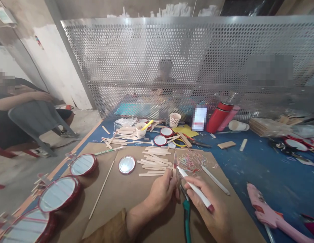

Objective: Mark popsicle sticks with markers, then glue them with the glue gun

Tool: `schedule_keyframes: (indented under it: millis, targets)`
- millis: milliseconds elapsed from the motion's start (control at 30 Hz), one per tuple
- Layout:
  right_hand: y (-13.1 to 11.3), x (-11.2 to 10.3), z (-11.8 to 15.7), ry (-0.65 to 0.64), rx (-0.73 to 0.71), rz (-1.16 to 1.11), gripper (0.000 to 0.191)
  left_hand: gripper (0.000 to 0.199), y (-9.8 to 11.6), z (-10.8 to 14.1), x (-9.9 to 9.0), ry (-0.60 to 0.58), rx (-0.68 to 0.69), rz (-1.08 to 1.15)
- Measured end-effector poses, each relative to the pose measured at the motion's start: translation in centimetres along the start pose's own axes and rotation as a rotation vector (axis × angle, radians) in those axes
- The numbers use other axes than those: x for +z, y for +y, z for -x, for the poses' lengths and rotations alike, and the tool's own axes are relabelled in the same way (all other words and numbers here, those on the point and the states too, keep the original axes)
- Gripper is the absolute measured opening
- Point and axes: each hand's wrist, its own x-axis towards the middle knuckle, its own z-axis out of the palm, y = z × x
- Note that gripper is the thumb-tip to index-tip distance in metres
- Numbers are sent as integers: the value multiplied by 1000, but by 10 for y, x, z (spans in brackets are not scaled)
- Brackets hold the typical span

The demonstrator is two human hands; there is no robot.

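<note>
Left hand (pixel 162 192) closed around an upright craft stick (pixel 174 165); right hand (pixel 205 211) grips a white marker (pixel 194 189) with a red end, its tip just beside the stick, and green-handled pliers (pixel 186 212) lie below both hands. Bare brown cardboard (pixel 103 199) leaves room to the left, up to a round mirror (pixel 127 164) and loose sticks (pixel 152 163); rubber bands (pixel 191 161) sit just ahead. The cardboard's right edge meets a blue table (pixel 268 168), where a pink glue gun (pixel 268 212) lies well beyond the hands.
</note>
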Motion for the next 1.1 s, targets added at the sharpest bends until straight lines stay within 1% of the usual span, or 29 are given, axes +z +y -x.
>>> schedule_keyframes:
  millis: [167, 400, 600, 733, 900, 1000, 1100]
  targets:
    - [2, 0, 0, 3, 17, 19, 18, 33, 2, 1, -1, -1, -3, -27]
    - [-2, -2, -3, 0, -11, -4, 17, 28, 6, 1, -2, -11, -20, -39]
    - [4, 0, -1, -21, 12, 9, 18, 26, 12, 3, -3, -19, -30, -67]
    - [7, 1, 0, -31, 3, 2, 18, 24, 13, 4, -3, -23, -16, -84]
    - [1, -1, -3, -36, 0, -8, 16, 23, 11, 2, -4, -28, -21, -79]
    - [-3, -3, -5, -9, 20, -7, 15, 24, 10, 2, -3, -35, -16, -79]
    - [-2, -3, -4, -1, 11, 4, 15, 24, 10, 3, -3, -37, -11, -83]
